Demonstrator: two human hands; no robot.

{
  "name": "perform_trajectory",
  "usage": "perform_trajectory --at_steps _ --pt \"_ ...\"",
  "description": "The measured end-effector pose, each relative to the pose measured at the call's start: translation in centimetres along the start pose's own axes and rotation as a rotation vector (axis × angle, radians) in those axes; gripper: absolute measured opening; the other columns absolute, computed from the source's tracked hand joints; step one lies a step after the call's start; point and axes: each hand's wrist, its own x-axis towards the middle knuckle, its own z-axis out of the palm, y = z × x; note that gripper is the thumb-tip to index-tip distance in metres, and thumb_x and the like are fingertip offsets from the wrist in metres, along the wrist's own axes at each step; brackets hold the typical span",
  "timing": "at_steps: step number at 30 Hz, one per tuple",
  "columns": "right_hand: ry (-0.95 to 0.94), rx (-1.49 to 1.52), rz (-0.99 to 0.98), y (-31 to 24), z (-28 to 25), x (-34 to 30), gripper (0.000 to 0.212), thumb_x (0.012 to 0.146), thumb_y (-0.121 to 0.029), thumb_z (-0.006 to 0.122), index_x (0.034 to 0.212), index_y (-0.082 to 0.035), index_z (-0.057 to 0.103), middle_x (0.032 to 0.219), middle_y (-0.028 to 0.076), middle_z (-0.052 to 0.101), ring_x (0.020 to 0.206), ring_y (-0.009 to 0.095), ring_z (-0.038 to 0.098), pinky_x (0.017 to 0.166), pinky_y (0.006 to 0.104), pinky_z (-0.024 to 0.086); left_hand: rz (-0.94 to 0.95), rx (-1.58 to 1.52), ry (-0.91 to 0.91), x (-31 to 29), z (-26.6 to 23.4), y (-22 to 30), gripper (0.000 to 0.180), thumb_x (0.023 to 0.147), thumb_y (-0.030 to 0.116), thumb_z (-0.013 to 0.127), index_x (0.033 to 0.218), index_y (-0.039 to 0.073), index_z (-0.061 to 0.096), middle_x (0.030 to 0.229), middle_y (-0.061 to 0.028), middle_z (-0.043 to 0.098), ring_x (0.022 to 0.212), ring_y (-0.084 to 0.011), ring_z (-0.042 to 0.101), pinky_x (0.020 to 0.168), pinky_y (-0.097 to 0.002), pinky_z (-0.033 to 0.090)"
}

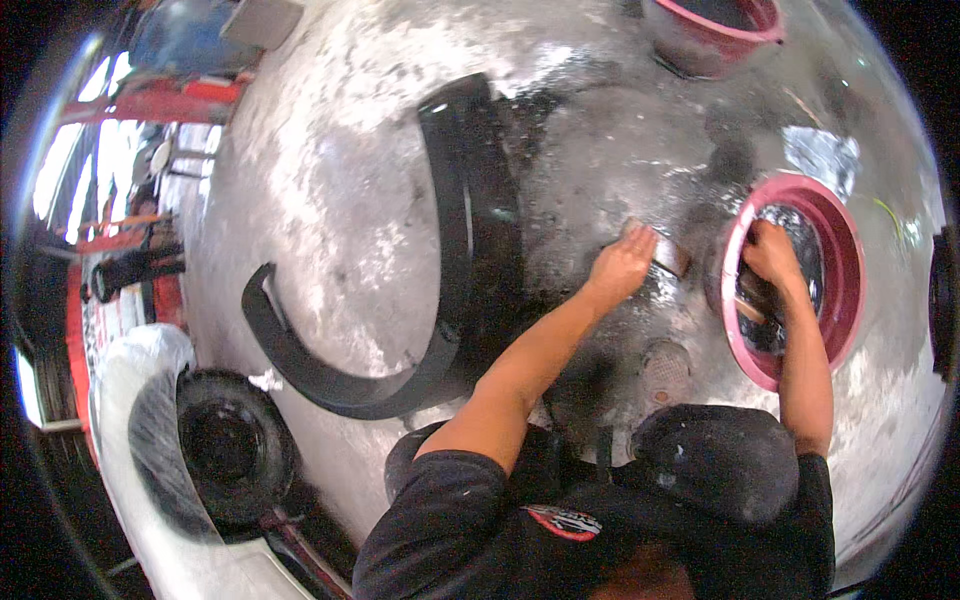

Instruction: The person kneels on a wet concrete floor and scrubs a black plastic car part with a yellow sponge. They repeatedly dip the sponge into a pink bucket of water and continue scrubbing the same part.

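My left hand [622,266] is over the wet floor. Its fingers close on the end of a small, flat rectangular block [671,257], pale on top with a brown edge. My right hand [772,253] reaches inside a pink basin [847,290] holding dark water. Its fingers are curled, and what they hold, if anything, is hidden. Just below that hand, a brown, flat-looking piece [750,309] shows in the basin. Left of my left arm lies a large curved black plastic car trim piece [455,215], resembling a fender flare.
Another pink basin [712,38] stands at the far right. A clear, shiny plastic sheet [822,158] lies beyond the nearer basin. At the lower left are a tire [232,445] and a white car body part [150,400]. My foot [665,372] rests between my arms.
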Motion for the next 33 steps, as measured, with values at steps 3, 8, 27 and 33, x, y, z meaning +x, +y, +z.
perform_trajectory --at_steps 3,8,27,33 --pt "-0.046 0.024 0.023 1.2 0.1 0.1 0.027 0.078 -0.01 0.063 0.099 0.004 0.071 0.097 0.031 0.069 0.094 0.049 0.066 0.089 0.0538 0.052 0.071 0.087 0.111 1.2 -1.9 1.0 0.039 0.086 0.016 0.056 0.12 0.001 0.069 0.125 -0.0168 0.068 0.119 -0.0288 0.062 0.113 -0.0431 0.041" --pt "-0.036 -0.024 0.035 1.7 1.1 0.5 0.027 0.082 -0.012 0.064 0.103 0.003 0.071 0.1 0.027 0.071 0.098 0.046 0.067 0.09 0.0516 0.052 -0.01 0.003 -0.079 0.8 -2.3 1.7 0.021 0.084 0.019 0.06 0.096 0.007 0.073 0.097 -0.009 0.074 0.102 -0.0254 0.068 0.105 -0.043 0.046" --pt "-0.011 -0.044 -0.012 0.0 -0.6 -0.3 0.025 0.079 -0.011 0.065 0.098 0.003 0.072 0.097 0.03 0.069 0.093 0.049 0.066 0.088 0.0533 0.053 -0.241 0.143 -0.182 -18.0 -23.4 -5.9 0.061 0.097 0.026 0.063 0.141 -0.012 0.045 0.152 -0.0305 0.041 0.144 -0.043 0.038 0.121 -0.0522 0.029" --pt "-0.022 -0.019 -0.008 1.7 0.6 0.3 0.025 0.08 -0.014 0.065 0.096 0.005 0.072 0.096 0.032 0.069 0.095 0.049 0.067 0.088 0.0534 0.053 -0.381 0.13 -0.24 -21.2 -22.9 -3.5 0.074 0.098 0.035 0.061 0.146 -0.016 0.035 0.158 -0.0342 0.028 0.148 -0.0473 0.028 0.122 -0.0573 0.02"
